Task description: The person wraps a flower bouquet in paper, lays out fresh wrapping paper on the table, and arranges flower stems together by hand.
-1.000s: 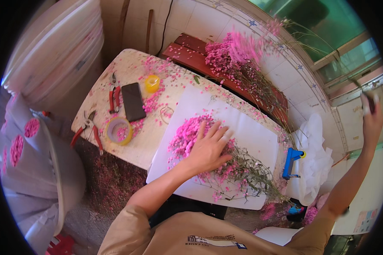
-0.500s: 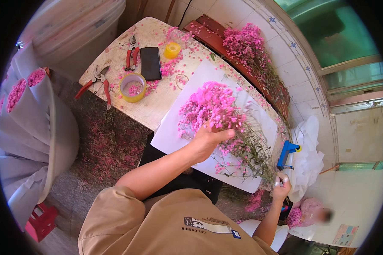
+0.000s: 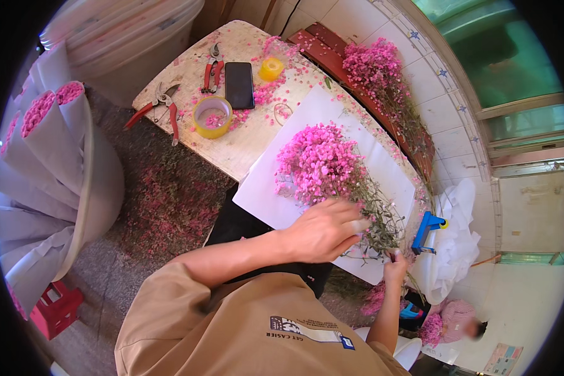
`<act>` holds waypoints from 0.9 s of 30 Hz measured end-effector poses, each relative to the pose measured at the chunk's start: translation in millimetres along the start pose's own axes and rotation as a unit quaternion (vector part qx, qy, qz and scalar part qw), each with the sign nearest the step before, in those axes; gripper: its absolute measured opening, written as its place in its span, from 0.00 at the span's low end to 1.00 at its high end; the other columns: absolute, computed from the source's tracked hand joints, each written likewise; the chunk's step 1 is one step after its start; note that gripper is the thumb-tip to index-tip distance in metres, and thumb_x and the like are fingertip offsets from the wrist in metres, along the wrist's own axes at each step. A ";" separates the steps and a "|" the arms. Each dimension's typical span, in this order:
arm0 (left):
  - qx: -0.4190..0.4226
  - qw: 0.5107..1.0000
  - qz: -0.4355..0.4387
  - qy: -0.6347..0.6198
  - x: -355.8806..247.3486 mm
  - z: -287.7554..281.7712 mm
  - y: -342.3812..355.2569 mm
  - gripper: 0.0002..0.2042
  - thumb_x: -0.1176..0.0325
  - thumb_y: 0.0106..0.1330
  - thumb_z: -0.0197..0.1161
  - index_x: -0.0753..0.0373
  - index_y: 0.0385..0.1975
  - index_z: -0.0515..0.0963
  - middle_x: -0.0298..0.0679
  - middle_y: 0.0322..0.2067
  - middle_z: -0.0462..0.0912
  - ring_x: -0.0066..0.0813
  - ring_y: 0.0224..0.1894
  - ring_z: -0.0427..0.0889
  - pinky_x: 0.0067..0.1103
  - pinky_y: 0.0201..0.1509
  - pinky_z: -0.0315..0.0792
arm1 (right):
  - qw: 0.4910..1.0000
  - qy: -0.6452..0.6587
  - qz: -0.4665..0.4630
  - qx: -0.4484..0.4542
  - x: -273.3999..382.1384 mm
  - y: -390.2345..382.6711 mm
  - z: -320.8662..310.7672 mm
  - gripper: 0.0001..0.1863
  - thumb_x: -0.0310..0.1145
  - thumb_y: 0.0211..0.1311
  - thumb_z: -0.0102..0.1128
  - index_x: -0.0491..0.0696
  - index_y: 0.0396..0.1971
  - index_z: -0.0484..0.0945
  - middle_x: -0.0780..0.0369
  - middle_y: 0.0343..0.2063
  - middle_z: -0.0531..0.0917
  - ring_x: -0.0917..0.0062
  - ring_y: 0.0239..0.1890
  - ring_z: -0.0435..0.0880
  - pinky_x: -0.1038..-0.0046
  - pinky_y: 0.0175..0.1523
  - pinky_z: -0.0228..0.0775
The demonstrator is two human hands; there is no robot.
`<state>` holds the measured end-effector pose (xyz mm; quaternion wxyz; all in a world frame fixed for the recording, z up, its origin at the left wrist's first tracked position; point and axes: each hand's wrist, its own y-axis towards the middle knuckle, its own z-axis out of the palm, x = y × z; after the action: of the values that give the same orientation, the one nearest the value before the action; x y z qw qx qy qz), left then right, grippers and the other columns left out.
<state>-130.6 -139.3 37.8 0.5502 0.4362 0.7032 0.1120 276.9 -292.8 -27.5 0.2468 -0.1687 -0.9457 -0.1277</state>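
- Gypsophila bunch [image 3: 319, 164], pink-headed, is lying diagonally on a white paper sheet [image 3: 258, 195] over the worktop [image 3: 172, 70]; heads are pointing away, stems [image 3: 382, 219] toward the person's right.
- Right hand [image 3: 395, 269]: grip is pinching the lower stems, presumably to steady the bunch from its narrow end and keep the heads uncrushed.
- Left hand [image 3: 324, 230]: fingers are bending, blurred, beside the stems just below the heads; cannot tell whether the grip is pinching anything.
- Paper is lying flat underneath, probably keeping the bunch off the petal litter.
- Two pruning shears [image 3: 214, 61] [image 3: 163, 99], phone [image 3: 239, 84], large tape roll [image 3: 213, 132] and small yellow roll [image 3: 271, 69] are sitting at the far left, likely leaving the paper free.
- Blue tape dispenser [image 3: 427, 230] is standing near the stem end, seemingly for easy right-hand reach.
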 end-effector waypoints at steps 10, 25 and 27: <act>0.055 0.951 -0.089 0.291 128.0 55.9 5.6 0.30 0.48 0.71 0.57 0.53 0.70 0.67 0.40 0.72 0.64 0.45 0.77 0.53 0.50 0.79 0.40 | 0.959 -0.224 -0.144 0.093 48.5 10.2 4.5 0.10 0.20 0.44 0.63 0.42 0.31 0.83 0.51 0.29 0.81 0.52 0.37 0.81 0.55 0.43 0.73; 0.160 0.932 -0.134 0.295 109.1 58.8 42.5 0.29 0.54 0.69 0.58 0.54 0.70 0.68 0.43 0.74 0.61 0.49 0.77 0.54 0.52 0.77 0.43 | 0.996 -0.015 0.016 0.089 67.4 253.0 -85.8 0.14 0.37 0.64 0.67 0.45 0.45 0.85 0.58 0.32 0.88 0.76 0.34 0.84 0.71 0.44 0.76; 0.174 0.927 -0.149 0.297 108.3 57.6 43.7 0.30 0.53 0.69 0.58 0.53 0.71 0.67 0.43 0.74 0.61 0.49 0.77 0.54 0.52 0.77 0.42 | 0.995 -0.090 -0.011 0.046 41.2 323.8 -63.1 0.13 0.35 0.64 0.65 0.45 0.45 0.84 0.54 0.36 0.88 0.66 0.37 0.87 0.65 0.46 0.76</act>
<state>-60.5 -52.0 -28.8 0.2425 0.3616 0.8997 0.0291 393.6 -8.0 98.1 0.1664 -0.1576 -0.9708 -0.0710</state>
